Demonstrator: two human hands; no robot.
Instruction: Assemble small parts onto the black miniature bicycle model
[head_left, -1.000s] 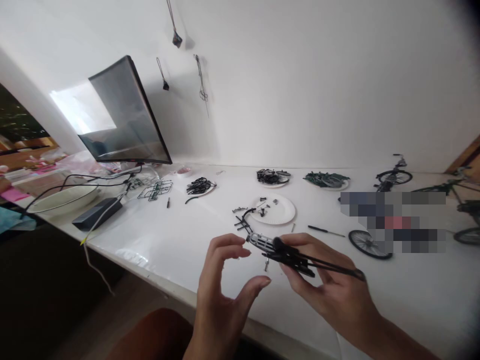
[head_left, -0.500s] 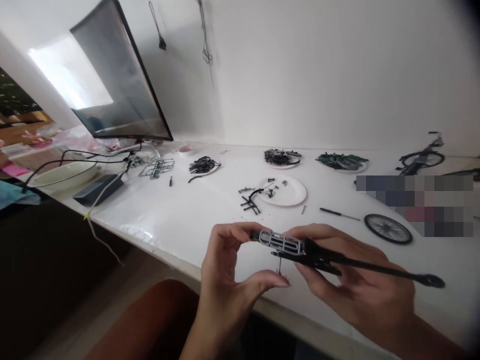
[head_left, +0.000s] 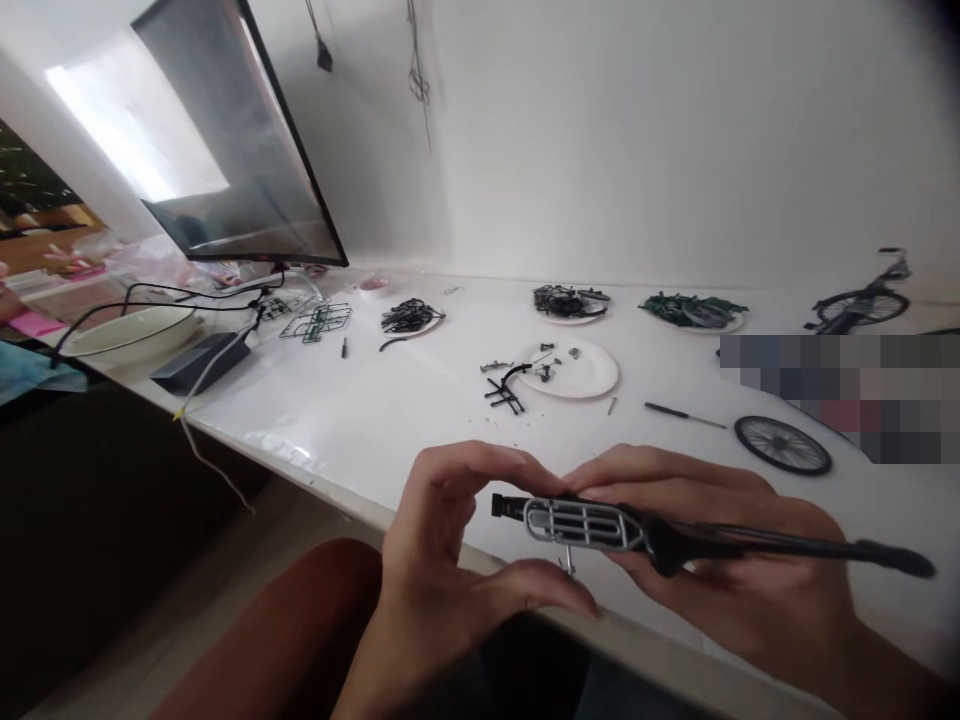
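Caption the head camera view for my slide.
Right hand holds a black model bicycle frame; left hand curls beside its silver rack.

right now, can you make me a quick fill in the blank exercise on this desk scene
The left hand curves around the silver rack, while the black bike part is gripped by the ____ hand.
Just beyond the tip of the screwdriver lies a spoked ____.
The rightmost heaped plate in view carries mostly ____ parts.

Missing words: right; wheel; green
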